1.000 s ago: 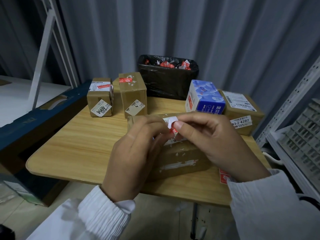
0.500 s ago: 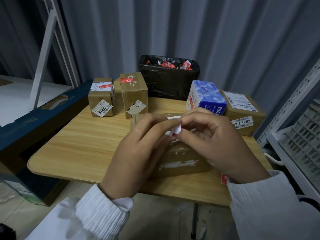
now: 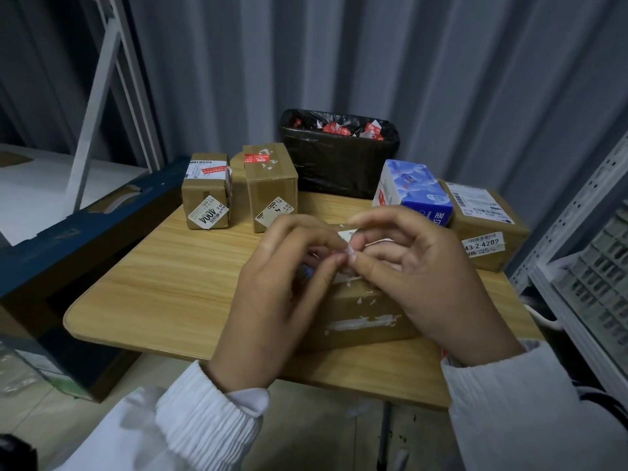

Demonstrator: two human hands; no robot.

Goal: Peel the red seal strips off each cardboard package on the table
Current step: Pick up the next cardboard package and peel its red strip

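A brown cardboard package (image 3: pixel 360 314) lies on the wooden table (image 3: pixel 170 283) right in front of me, with torn white tape scraps on its top. Both hands hover over it. My left hand (image 3: pixel 275 294) and my right hand (image 3: pixel 428 277) meet fingertip to fingertip and pinch a small crumpled seal strip (image 3: pixel 349 251) between them; only a white bit of it shows. Two small packages at the back left, one (image 3: pixel 206 192) and a taller one (image 3: pixel 270 185), each carry a red seal strip on top. A larger package (image 3: pixel 486 226) sits at the back right.
A black-lined bin (image 3: pixel 339 154) holding red and white peeled strips stands at the table's far edge. A blue tissue box (image 3: pixel 414 192) sits right of it. A metal shelf rack (image 3: pixel 584 249) stands to the right, a dark blue carton (image 3: pixel 68 239) to the left.
The peeled strip, held up with red showing a second ago, is now squeezed small between both hands' fingertips. The hands have drawn closer together over the package.
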